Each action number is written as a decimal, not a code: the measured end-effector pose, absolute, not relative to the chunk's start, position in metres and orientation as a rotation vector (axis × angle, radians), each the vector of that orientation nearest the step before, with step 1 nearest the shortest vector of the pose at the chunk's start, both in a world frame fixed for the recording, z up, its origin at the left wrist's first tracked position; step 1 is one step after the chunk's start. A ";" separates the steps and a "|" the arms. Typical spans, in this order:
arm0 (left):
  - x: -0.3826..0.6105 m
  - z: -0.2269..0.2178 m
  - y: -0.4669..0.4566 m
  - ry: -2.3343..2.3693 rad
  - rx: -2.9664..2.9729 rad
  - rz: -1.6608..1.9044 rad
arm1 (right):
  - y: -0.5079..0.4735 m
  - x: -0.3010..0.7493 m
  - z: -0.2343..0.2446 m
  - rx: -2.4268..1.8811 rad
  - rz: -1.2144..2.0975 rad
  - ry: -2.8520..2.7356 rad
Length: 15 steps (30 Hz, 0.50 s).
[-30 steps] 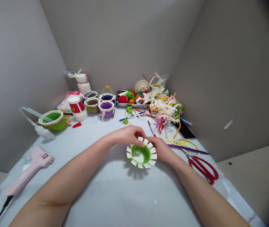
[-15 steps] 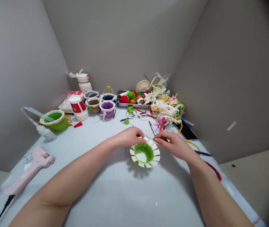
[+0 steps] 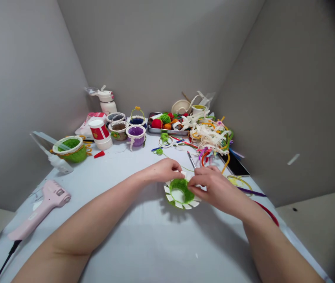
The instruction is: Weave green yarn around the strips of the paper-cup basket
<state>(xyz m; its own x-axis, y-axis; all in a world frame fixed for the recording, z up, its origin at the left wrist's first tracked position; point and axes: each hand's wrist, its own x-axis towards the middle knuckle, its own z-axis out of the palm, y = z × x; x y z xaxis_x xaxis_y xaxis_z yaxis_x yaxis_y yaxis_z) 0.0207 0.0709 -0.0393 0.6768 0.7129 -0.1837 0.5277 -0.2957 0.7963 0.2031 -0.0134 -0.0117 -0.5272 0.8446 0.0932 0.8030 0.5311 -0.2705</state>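
Observation:
A paper cup (image 3: pixel 178 205) with its wall cut into white strips splayed outward stands on the table, its inside lined with green yarn (image 3: pixel 177 185). My left hand (image 3: pixel 169 169) pinches the cup's far-left rim between thumb and fingers. At the cup's right side, my right hand (image 3: pixel 210 182) has thumb and forefinger closed over the strips, reaching to the inner edge. A thin green strand leads from a small green yarn ball (image 3: pixel 159 151) to the right hand, where the fingers grip it; its end is hidden.
Behind my right hand lies a pen (image 3: pixel 191 160). A tray (image 3: pixel 167 131) of yarn balls, a tangled heap of white strips (image 3: pixel 210 133) and a phone (image 3: pixel 236 166) are beyond. Finished small baskets (image 3: pixel 136 135) stand back left; a pink glue gun (image 3: pixel 42 208) and glue bottle (image 3: pixel 59 163) lie left.
My right hand has moved left and nearer, from beside the cup to over its right rim, bringing the strand along. My left hand keeps its hold; the view has shifted slightly.

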 end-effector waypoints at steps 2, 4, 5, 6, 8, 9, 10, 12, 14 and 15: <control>0.021 -0.038 0.070 0.951 1.975 0.254 | -0.016 0.198 -0.009 -1.419 0.233 -2.665; 0.022 -0.037 0.068 0.939 1.976 0.249 | -0.015 0.192 -0.008 -1.475 0.195 -2.738; 0.022 -0.037 0.068 0.937 1.972 0.240 | -0.014 0.189 -0.007 -1.513 0.179 -2.765; 0.021 -0.038 0.068 0.940 1.966 0.228 | -0.012 0.186 -0.007 -1.551 0.163 -2.784; 0.021 -0.039 0.068 0.944 1.963 0.195 | -0.010 0.181 -0.007 -1.611 0.141 -2.804; 0.021 -0.039 0.068 0.943 1.964 0.182 | -0.009 0.178 -0.007 -1.626 0.137 -2.809; 0.020 -0.040 0.068 0.941 1.969 0.175 | -0.009 0.176 -0.007 -1.633 0.136 -2.812; 0.020 -0.041 0.068 0.935 1.995 0.180 | -0.010 0.174 -0.007 -1.625 0.148 -2.811; 0.021 -0.041 0.067 0.942 2.035 0.212 | -0.013 0.176 -0.005 -1.586 0.170 -2.791; 0.022 -0.041 0.067 0.948 2.055 0.232 | -0.015 0.178 -0.004 -1.562 0.178 -2.769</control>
